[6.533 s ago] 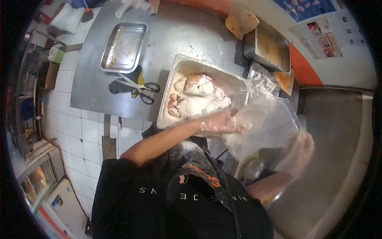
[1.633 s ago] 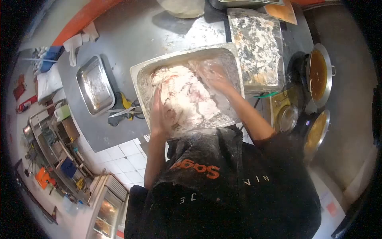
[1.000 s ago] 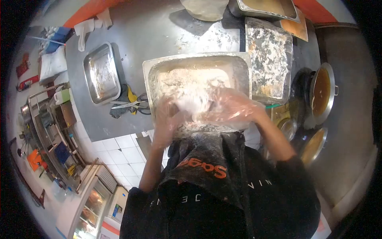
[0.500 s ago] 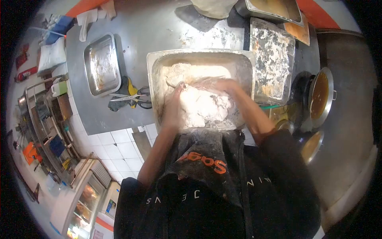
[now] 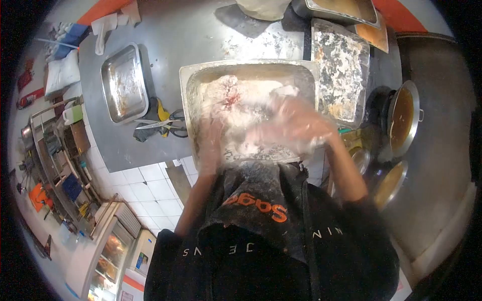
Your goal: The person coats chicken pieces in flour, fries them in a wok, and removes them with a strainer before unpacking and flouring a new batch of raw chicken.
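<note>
A deep metal pan (image 5: 185,83) stands at the table edge with white flour (image 5: 261,90) inside. Toward its left side lies a flour-coated lump with a red patch (image 5: 231,98), perhaps raw meat. My left hand (image 5: 213,134) is inside the pan at its left wall, beside this lump, its fingers smeared by motion. Over the right half of the pan my right hand (image 5: 301,123) is also blurred, floury, and angled toward the middle. Whether either hand holds anything is hidden by the blur.
Scissors (image 5: 160,123) lie on a dark and yellow cloth left of the pan, near a shallow metal tray (image 5: 125,83). A flour-crusted tray (image 5: 344,72) adjoins the right side. Beyond it sit a wide pan of brown liquid (image 5: 403,120) and another pan (image 5: 392,185).
Both hands were together around a white floury mass. My right hand has swung right and toward me, my left stays at the left side, and the red-patched lump now shows.
</note>
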Available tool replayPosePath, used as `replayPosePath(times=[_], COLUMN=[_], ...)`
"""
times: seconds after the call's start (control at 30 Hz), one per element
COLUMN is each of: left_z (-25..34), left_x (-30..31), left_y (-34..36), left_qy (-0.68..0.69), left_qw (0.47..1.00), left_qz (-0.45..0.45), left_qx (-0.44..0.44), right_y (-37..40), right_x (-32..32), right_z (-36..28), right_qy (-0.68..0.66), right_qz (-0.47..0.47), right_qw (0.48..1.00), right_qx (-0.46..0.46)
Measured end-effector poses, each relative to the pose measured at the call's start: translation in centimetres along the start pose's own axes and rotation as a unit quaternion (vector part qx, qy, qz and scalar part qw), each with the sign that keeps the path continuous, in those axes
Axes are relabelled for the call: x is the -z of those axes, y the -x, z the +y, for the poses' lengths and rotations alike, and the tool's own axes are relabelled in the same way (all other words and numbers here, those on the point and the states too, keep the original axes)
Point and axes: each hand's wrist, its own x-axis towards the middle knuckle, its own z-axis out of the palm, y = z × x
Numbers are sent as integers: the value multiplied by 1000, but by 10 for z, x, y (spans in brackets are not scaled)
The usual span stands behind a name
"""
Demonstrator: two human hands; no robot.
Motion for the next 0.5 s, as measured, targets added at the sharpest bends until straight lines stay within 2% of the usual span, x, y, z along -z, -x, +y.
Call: replayPosePath(times=[0.03, 0.07, 0.1, 0.13, 0.2, 0.23, 0.3, 0.33, 0.37, 0.4, 0.43, 0.47, 0.5], left_z=[3, 8, 13, 25, 72, 97, 124, 124, 122, 118, 114, 109, 106], left_x=[5, 15, 20, 15, -10, -26, -50, -57, -65, -68, -66, -61, -55], left_y=[1, 0, -2, -4, -16, -23, -39, -46, -53, -58, -58, -59, -64], left_qy=[0, -268, -515, -516, -314, -203, 28, 28, 57, 86, 85, 70, 54], left_qw=[1000, 960, 843, 842, 949, 978, 985, 985, 984, 979, 979, 984, 988], left_qz=[3, 7, 9, 10, 18, 20, 23, 24, 77, 129, 129, 121, 110], left_qx=[3, -80, -156, -155, -23, 43, 170, 169, 150, 130, 132, 112, 89], right_y=[-12, -37, -61, -82, -115, -109, -90, -110, -144, -146, -142, -150, -171], right_x=[-7, -21, -36, -50, -70, -60, -30, -47, -77, -73, -63, -79, -105], right_z=[15, 44, 67, 81, 91, 74, 31, 41, 63, 48, 43, 58, 88], right_qy=[-1, -46, -91, -92, -197, -197, -188, -187, -262, -334, -295, -296, -420], right_qz=[-4, 64, 132, 131, 108, 108, 53, 53, 57, 61, -42, -43, -74], right_qw=[1000, 997, 987, 987, 974, 974, 981, 981, 962, 935, 948, 948, 902], right_qx=[1, -15, -32, -31, 40, 42, 15, 16, 61, 104, -112, -113, 73])
